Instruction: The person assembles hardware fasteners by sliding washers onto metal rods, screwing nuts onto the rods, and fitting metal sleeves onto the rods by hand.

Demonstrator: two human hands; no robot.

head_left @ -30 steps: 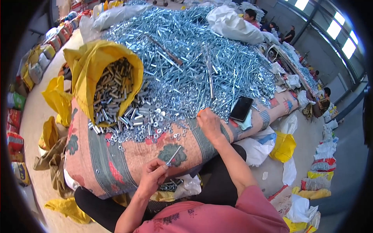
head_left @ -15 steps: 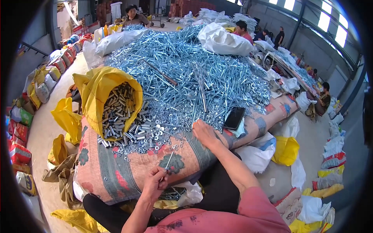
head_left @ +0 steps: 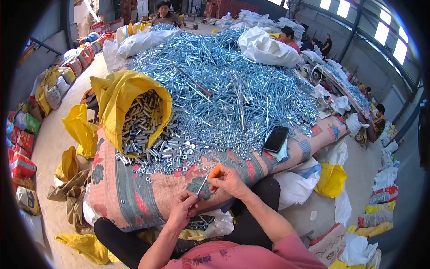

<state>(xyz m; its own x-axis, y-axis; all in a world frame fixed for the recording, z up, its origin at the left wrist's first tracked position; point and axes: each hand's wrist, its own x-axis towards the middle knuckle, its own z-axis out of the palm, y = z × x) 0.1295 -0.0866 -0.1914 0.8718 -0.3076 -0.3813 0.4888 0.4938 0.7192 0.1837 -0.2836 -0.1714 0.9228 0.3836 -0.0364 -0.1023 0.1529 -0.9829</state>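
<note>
Clearly broadest is the work surface, covered in pink cloth with green bands and flower shapes, its near edge running along the person's knees. On it a heap of bluish metal bolts spreads from the far edge toward the near one, leaving a strip of cloth along the near edge. A yellow bag lies near the left edge, its mouth turned toward the near edge, and a white sack rests on the heap toward the far right corner.

Over the near edge, left of its middle, is the left hand, thumb and forefinger pinched together on the lower end of a slim metal rod. The right hand is just beside it, above the same edge, its fingers bent and their tips drawn close, an orange cover on one finger; whether they grip the rod's upper end cannot be told. Farther right, near that edge, a black phone lies partly on a pale blue cloth. The rod tilts between the hands, above the cloth strip. Short metal tubes fill the bag's mouth, and small washers lie scattered before it.
</note>
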